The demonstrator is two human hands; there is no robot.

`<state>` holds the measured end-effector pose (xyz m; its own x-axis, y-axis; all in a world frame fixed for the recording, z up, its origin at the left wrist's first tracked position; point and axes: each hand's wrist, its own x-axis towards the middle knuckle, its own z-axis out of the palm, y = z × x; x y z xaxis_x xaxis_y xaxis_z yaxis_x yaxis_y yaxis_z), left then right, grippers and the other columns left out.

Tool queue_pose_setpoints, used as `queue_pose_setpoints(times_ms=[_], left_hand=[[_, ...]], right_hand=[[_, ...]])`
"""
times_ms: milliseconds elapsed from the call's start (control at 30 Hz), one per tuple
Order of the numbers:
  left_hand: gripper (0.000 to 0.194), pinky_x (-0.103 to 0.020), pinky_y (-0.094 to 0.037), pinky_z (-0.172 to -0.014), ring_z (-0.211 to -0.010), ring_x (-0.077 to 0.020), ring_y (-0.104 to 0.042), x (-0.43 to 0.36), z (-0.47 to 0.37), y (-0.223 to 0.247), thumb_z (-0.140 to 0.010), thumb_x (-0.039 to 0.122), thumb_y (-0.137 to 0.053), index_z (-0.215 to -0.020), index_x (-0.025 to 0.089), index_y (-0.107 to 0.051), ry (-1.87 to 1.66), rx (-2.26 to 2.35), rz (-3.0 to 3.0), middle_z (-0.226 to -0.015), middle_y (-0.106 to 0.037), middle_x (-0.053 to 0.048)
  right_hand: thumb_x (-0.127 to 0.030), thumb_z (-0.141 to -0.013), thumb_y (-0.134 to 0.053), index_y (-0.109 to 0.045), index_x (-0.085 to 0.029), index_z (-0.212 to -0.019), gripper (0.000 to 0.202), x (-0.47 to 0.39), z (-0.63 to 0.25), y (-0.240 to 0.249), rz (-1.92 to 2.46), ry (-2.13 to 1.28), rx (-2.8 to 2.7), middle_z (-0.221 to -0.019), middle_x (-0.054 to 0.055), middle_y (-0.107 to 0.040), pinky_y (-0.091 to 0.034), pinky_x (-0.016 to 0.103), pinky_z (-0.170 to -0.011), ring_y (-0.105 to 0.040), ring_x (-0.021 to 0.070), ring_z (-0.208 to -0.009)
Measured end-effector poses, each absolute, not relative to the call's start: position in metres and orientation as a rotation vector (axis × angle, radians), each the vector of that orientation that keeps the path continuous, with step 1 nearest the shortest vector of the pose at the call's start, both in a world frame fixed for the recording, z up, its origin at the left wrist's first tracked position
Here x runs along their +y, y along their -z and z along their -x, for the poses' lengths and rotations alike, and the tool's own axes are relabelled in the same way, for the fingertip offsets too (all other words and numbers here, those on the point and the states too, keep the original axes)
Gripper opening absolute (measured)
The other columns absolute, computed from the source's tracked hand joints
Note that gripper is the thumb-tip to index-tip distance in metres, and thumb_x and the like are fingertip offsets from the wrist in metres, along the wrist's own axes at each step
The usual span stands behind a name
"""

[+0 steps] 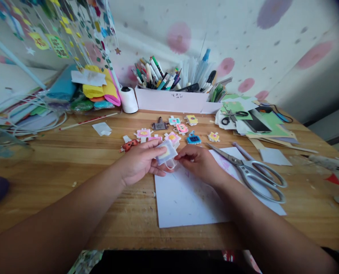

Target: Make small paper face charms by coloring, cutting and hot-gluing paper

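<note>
From where I stand, the white sheet [186, 207] lies nearest on the wooden table [121, 224], under the right hand and forearm, perhaps to give the fine handling a smooth, pale backing. The large scissors [247, 171] rest to the right of it, handles turned toward the person, which looks like a placing for quick reach. Just past the sheet's near part, the left hand [135, 163] has its grip pinching a small pale purple padded piece [171, 151], thumb pressed flat on its face and fingers behind — a hold that seems meant to steady it while leaving its right edge and the thin white loop [174, 164] below open to the other side. There the right hand [200, 161] comes in, its thumb and fingertips drawn together at the piece's edge; I cannot tell whether anything sits between them. Beyond, a scatter of small decorated pieces, among them a red one [129, 145], a blue one [194, 138] and a yellow one [213, 136], lies in easy view. Farther back stand a white spool [129, 101] and a long white box [172, 99] — upright pens [155, 72] in it, likely so that each can be picked out from the top.
</note>
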<state>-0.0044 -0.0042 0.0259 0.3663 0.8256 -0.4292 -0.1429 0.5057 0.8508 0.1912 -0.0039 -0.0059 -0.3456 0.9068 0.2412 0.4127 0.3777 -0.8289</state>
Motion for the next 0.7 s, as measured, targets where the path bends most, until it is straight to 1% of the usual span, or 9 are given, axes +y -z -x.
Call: queue_pose_setpoints(times_ms=[100, 200, 367, 400, 567, 700], left_hand=[[0.047, -0.032, -0.057, -0.052, -0.068, -0.0268, -0.073, -0.0041, 0.0059, -0.0253, -0.085, 0.022, -0.059, -0.128, 0.022, -0.039, -0.7, 0.965, -0.809, -0.092, -0.071, -0.008], [0.033, -0.032, -0.057, -0.052, -0.068, -0.0268, -0.073, -0.0024, 0.007, -0.0241, -0.086, 0.022, -0.058, -0.116, 0.021, -0.046, -0.697, 0.919, -0.81, -0.093, -0.071, -0.009], [0.016, -0.031, -0.058, -0.055, -0.07, -0.027, -0.073, 0.0005, 0.0072, -0.0243, -0.089, 0.021, -0.053, -0.104, 0.02, -0.05, -0.701, 0.893, -0.782, -0.088, -0.072, -0.007], [0.014, -0.031, -0.058, -0.056, -0.071, -0.027, -0.073, 0.0007, 0.0071, -0.0246, -0.089, 0.021, -0.052, -0.103, 0.02, -0.051, -0.704, 0.884, -0.778, -0.087, -0.072, -0.007], [0.01, -0.033, -0.059, -0.059, -0.069, -0.0259, -0.073, 0.0005, 0.0071, -0.0251, -0.091, 0.018, -0.047, -0.099, 0.018, -0.053, -0.734, 0.852, -0.761, -0.083, -0.073, -0.008], [0.01, -0.037, -0.06, -0.065, -0.074, -0.0238, -0.073, 0.0012, 0.0078, -0.0233, -0.09, 0.014, -0.048, -0.094, 0.016, -0.057, -0.78, 0.853, -0.746, -0.08, -0.073, -0.007]], right_hand=[[-0.006, -0.071, -0.054, -0.066, -0.017, -0.077, 0.017, -0.0045, -0.1903, 0.0044, 1.155, -0.944, -1.897, -0.073, 0.001, -0.064, -0.042, 0.023, -0.06, -0.055, 0.011, -0.064], [-0.009, -0.07, -0.055, -0.06, -0.017, -0.078, 0.012, -0.0052, -0.1901, 0.0024, 1.167, -1.014, -1.858, -0.066, -0.003, -0.058, -0.039, 0.022, -0.055, -0.05, 0.0094, -0.057], [-0.017, -0.073, -0.058, -0.057, -0.017, -0.073, 0.001, -0.0046, -0.191, -0.0002, 1.099, -1.125, -1.791, -0.068, -0.002, -0.059, -0.038, 0.023, -0.057, -0.049, 0.0104, -0.059], [-0.018, -0.073, -0.059, -0.057, -0.017, -0.072, 0.002, -0.0044, -0.1912, -0.0004, 1.084, -1.148, -1.775, -0.069, -0.001, -0.059, -0.038, 0.024, -0.057, -0.049, 0.0106, -0.06], [-0.023, -0.074, -0.061, -0.057, -0.017, -0.072, 0.007, -0.0042, -0.1917, -0.0008, 1.057, -1.255, -1.693, -0.07, -0.001, -0.059, -0.037, 0.025, -0.058, -0.049, 0.0112, -0.061], [-0.024, -0.075, -0.061, -0.057, -0.018, -0.074, 0.007, -0.0046, -0.192, 0.0, 1.062, -1.288, -1.673, -0.069, -0.001, -0.057, -0.037, 0.026, -0.058, -0.049, 0.0121, -0.061]])
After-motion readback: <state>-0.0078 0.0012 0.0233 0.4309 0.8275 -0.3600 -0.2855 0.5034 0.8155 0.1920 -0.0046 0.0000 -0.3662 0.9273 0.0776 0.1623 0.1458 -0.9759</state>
